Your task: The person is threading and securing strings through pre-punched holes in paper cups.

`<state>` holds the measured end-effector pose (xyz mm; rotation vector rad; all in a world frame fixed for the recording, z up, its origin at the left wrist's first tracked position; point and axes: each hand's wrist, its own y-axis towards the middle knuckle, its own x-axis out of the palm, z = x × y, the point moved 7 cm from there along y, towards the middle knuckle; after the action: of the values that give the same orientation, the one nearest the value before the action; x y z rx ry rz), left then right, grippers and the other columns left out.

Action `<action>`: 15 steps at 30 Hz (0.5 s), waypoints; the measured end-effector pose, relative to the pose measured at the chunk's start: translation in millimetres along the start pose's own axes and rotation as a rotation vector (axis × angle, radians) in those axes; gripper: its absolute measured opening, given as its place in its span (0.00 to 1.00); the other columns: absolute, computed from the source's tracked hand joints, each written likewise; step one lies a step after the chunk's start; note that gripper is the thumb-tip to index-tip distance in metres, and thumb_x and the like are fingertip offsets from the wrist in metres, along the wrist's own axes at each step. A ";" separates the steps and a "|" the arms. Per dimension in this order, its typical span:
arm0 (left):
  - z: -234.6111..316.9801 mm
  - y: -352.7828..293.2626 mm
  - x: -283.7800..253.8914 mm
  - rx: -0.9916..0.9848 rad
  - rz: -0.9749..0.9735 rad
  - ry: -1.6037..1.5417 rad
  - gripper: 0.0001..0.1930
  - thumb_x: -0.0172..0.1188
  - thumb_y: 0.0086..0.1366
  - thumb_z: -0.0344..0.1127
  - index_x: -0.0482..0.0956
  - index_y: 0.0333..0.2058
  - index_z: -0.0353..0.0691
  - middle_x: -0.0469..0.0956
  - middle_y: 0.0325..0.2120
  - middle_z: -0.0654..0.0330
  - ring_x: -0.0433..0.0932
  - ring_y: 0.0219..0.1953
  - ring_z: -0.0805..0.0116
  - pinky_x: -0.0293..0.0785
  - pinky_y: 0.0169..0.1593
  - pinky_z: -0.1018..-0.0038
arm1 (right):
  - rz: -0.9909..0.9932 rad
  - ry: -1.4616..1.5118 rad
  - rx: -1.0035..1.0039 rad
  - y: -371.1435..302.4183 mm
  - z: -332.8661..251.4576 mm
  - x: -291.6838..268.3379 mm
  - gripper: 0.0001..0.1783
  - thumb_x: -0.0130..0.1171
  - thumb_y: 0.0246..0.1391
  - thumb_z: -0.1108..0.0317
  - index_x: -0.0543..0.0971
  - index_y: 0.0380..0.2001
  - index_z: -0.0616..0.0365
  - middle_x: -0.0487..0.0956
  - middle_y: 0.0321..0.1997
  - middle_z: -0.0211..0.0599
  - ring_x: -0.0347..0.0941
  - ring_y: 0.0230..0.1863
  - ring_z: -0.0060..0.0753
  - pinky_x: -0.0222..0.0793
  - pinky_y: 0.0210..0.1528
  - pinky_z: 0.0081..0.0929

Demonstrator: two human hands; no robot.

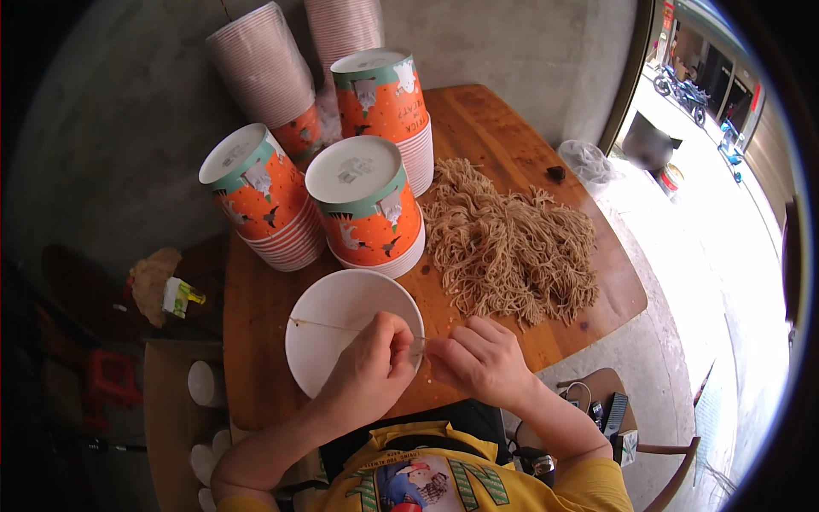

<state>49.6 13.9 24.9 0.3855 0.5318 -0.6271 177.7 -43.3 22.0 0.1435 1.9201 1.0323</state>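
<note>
A white-lined paper bucket [311, 354] stands mouth up at the near edge of the wooden table. A thin tan cord [328, 325] crosses its mouth from a hole at the left rim. My left hand [375, 363] reaches over the bucket, closed in a pinch on this cord. At the right rim my right hand [482, 358] is also closed, and a short bit of cord shows between the two hands. The fingertips are partly hidden. Beyond my right hand lies a large loose pile of tan cords [512, 247].
Stacks of orange paper buckets stand upside down: one in front [363, 213], one left [260, 196], one behind [384, 111]. Pale wrapped stacks [260, 64] lean at the wall. A cardboard box [166, 384] with white buckets sits lower left. A stool [610, 397] holds small items.
</note>
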 end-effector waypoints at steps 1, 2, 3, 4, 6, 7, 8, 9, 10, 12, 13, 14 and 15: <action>3.6 0.3 0.6 0.039 -0.015 0.079 0.13 0.57 0.58 0.19 0.63 0.39 0.37 0.70 0.29 0.54 0.75 0.31 0.59 0.73 0.36 0.66 | -0.007 0.014 0.012 -2.5 2.6 1.8 0.14 0.69 0.39 0.72 0.78 0.33 0.53 0.69 0.23 0.30 0.66 0.23 0.34 0.65 0.24 0.29; 3.0 -0.2 -0.1 0.038 -0.012 0.080 0.13 0.57 0.58 0.19 0.63 0.39 0.37 0.70 0.29 0.54 0.75 0.31 0.59 0.73 0.36 0.66 | -0.010 0.030 0.018 -3.4 4.6 3.3 0.14 0.69 0.39 0.72 0.78 0.33 0.54 0.69 0.24 0.31 0.68 0.24 0.34 0.66 0.25 0.29; 2.2 -0.6 0.0 0.049 -0.011 0.094 0.13 0.57 0.58 0.20 0.63 0.38 0.37 0.70 0.29 0.54 0.74 0.31 0.57 0.73 0.36 0.64 | -0.010 0.030 0.015 -4.8 5.6 3.7 0.14 0.69 0.39 0.72 0.78 0.33 0.54 0.69 0.24 0.31 0.68 0.24 0.34 0.66 0.25 0.29; 1.7 -1.3 -0.1 0.060 -0.010 0.108 0.13 0.57 0.58 0.21 0.63 0.38 0.37 0.70 0.29 0.54 0.74 0.31 0.55 0.72 0.36 0.63 | -0.030 0.085 0.049 -6.8 9.1 4.9 0.14 0.69 0.40 0.72 0.78 0.33 0.54 0.71 0.25 0.31 0.70 0.26 0.35 0.68 0.26 0.30; -0.6 -4.4 -3.6 0.078 0.010 0.136 0.13 0.58 0.59 0.23 0.63 0.38 0.37 0.70 0.29 0.54 0.74 0.31 0.55 0.72 0.35 0.63 | -0.050 0.138 0.082 -7.5 13.3 1.5 0.14 0.69 0.41 0.73 0.78 0.34 0.55 0.72 0.27 0.32 0.72 0.28 0.36 0.70 0.28 0.30; -0.3 -7.1 -6.6 0.096 0.029 0.164 0.14 0.60 0.59 0.26 0.64 0.39 0.38 0.70 0.30 0.54 0.75 0.31 0.54 0.72 0.35 0.62 | -0.096 0.115 0.085 -4.7 14.6 -1.9 0.14 0.68 0.41 0.73 0.79 0.35 0.55 0.73 0.29 0.32 0.72 0.30 0.36 0.71 0.30 0.31; 4.0 -10.0 -10.1 0.097 0.030 0.162 0.14 0.60 0.59 0.26 0.64 0.39 0.38 0.70 0.30 0.54 0.75 0.31 0.54 0.72 0.35 0.62 | -0.143 0.090 0.091 -2.6 18.4 -4.8 0.14 0.68 0.42 0.74 0.79 0.36 0.56 0.74 0.31 0.32 0.73 0.32 0.36 0.73 0.31 0.31; 11.1 -14.8 -9.4 0.061 -0.056 0.196 0.14 0.62 0.60 0.29 0.64 0.39 0.38 0.70 0.30 0.54 0.75 0.32 0.54 0.72 0.35 0.63 | -0.183 0.052 0.062 -1.0 19.8 -9.6 0.14 0.67 0.43 0.73 0.79 0.37 0.55 0.74 0.33 0.32 0.73 0.34 0.35 0.74 0.32 0.31; 12.8 -19.8 -7.6 0.024 -0.140 0.229 0.15 0.63 0.60 0.32 0.65 0.39 0.39 0.70 0.30 0.55 0.75 0.33 0.55 0.73 0.35 0.63 | -0.185 0.049 0.061 4.3 21.2 -15.1 0.14 0.67 0.43 0.73 0.79 0.37 0.55 0.74 0.33 0.32 0.73 0.34 0.35 0.74 0.32 0.31; 13.1 -34.3 -10.7 0.062 -0.166 0.288 0.15 0.64 0.60 0.36 0.68 0.40 0.40 0.71 0.30 0.56 0.76 0.34 0.56 0.73 0.35 0.63 | -0.238 -0.026 -0.037 17.2 14.2 -20.8 0.13 0.65 0.43 0.72 0.80 0.36 0.55 0.75 0.33 0.30 0.73 0.33 0.34 0.74 0.32 0.29; 16.0 -41.1 -10.8 0.124 -0.181 0.407 0.13 0.63 0.61 0.36 0.70 0.39 0.40 0.71 0.30 0.57 0.76 0.34 0.57 0.73 0.36 0.64 | -0.240 -0.023 -0.044 26.2 13.2 -21.4 0.13 0.65 0.43 0.72 0.80 0.36 0.55 0.75 0.33 0.30 0.73 0.33 0.34 0.74 0.32 0.29; 17.7 -46.4 -10.9 0.184 -0.196 0.525 0.11 0.62 0.61 0.36 0.72 0.38 0.41 0.71 0.30 0.58 0.76 0.34 0.59 0.74 0.37 0.65 | -0.224 0.038 -0.097 37.0 6.8 -20.6 0.12 0.65 0.43 0.71 0.80 0.35 0.54 0.75 0.33 0.29 0.73 0.32 0.33 0.74 0.32 0.28; 14.9 -48.9 -14.8 0.176 -0.189 0.524 0.11 0.62 0.61 0.36 0.72 0.38 0.41 0.71 0.30 0.58 0.76 0.34 0.59 0.74 0.37 0.65 | -0.208 0.102 -0.151 46.0 0.0 -17.5 0.11 0.64 0.44 0.70 0.81 0.34 0.54 0.75 0.32 0.28 0.73 0.32 0.32 0.74 0.31 0.28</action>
<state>13.4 -23.4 36.5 0.6787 1.0256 -0.7603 174.1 -22.1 66.2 -0.1934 1.8933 1.0548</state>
